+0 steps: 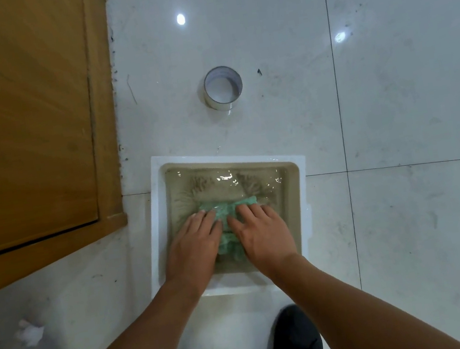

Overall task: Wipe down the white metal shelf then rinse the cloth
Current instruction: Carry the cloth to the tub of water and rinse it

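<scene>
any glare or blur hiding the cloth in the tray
Head view: two light reflections on the floor tiles and small glints on the water sit clear of the green cloth; only the left hand and right hand cover part of it; slightly soft overall.

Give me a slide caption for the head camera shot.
Left hand and right hand press a green cloth under murky water in a white tray on the tiled floor.

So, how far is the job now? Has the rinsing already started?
The shelf is not in view, so the wiping cannot be checked, though the cloudy water hints that the cloth was used. In hand: the left hand and right hand press the cloth under water in the white basin. Left: lifting it out and wringing it.
</scene>
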Action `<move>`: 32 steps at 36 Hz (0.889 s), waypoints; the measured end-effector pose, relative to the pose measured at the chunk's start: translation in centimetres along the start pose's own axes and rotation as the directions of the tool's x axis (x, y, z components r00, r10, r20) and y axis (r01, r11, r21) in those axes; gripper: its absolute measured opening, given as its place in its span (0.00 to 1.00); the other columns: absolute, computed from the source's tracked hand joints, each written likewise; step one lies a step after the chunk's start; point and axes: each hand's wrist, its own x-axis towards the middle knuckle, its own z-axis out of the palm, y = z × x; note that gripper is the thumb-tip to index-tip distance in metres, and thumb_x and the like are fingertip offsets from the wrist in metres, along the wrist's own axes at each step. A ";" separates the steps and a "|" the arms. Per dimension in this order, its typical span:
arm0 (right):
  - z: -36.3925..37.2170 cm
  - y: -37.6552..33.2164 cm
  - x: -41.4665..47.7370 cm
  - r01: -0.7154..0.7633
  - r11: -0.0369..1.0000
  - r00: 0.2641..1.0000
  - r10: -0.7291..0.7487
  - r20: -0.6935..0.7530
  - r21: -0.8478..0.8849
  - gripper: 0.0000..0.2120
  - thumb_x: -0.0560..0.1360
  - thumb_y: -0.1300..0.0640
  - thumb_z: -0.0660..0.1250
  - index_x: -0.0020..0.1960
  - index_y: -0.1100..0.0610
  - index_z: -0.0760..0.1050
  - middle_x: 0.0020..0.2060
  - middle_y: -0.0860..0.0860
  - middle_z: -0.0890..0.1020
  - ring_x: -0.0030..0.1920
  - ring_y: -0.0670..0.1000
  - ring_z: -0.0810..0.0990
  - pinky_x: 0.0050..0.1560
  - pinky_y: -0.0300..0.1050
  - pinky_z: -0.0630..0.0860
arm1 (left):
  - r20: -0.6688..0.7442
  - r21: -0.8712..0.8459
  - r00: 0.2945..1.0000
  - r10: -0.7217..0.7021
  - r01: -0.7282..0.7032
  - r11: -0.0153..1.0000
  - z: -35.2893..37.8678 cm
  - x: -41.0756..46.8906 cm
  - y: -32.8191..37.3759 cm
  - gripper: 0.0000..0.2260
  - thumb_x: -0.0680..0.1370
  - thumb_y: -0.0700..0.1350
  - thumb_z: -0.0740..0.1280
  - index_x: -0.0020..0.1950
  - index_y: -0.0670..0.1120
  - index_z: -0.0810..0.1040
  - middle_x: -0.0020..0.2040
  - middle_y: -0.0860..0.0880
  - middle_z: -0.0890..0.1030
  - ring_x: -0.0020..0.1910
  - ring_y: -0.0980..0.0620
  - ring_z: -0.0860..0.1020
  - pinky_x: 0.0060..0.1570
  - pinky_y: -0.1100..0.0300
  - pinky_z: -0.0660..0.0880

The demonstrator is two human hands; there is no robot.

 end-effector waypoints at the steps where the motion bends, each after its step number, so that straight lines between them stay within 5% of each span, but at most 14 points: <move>1: 0.0 0.0 0.1 -0.005 1.000 1.000 0.005 -0.005 -0.001 0.17 0.77 0.60 0.62 0.65 0.55 0.74 0.59 0.55 0.76 0.58 0.57 0.76 0.61 0.52 0.72 | 0.001 0.002 1.000 0.000 0.000 1.000 0.0 0.1 0.0 0.27 0.63 0.39 0.80 0.61 0.44 0.82 0.64 0.43 0.80 0.64 0.43 0.78 0.67 0.50 0.71; 16: 1.0 0.6 0.8 -0.014 1.000 0.992 0.011 -0.123 -0.021 0.14 0.73 0.61 0.68 0.58 0.54 0.78 0.50 0.53 0.78 0.50 0.55 0.78 0.55 0.50 0.74 | -0.024 -0.019 1.000 -0.007 0.007 1.000 -0.7 0.4 0.0 0.26 0.64 0.40 0.80 0.61 0.44 0.82 0.63 0.42 0.81 0.64 0.43 0.78 0.67 0.50 0.72; 21: 1.0 0.6 0.9 -0.030 0.999 0.987 0.023 -0.157 -0.040 0.09 0.74 0.60 0.67 0.54 0.53 0.79 0.47 0.51 0.79 0.46 0.54 0.78 0.50 0.48 0.74 | -0.067 -0.001 0.998 0.017 -0.017 1.000 -0.9 0.4 -0.3 0.24 0.59 0.38 0.81 0.55 0.42 0.84 0.56 0.41 0.83 0.57 0.42 0.82 0.60 0.50 0.77; 32: 1.0 1.1 1.8 -0.055 0.994 0.967 0.028 -0.254 -0.097 0.07 0.70 0.63 0.68 0.46 0.55 0.74 0.42 0.53 0.75 0.41 0.54 0.73 0.41 0.47 0.68 | -0.162 0.028 0.987 0.015 -0.011 1.000 -0.7 1.5 -0.1 0.12 0.69 0.36 0.72 0.50 0.45 0.80 0.45 0.46 0.78 0.44 0.46 0.77 0.45 0.55 0.76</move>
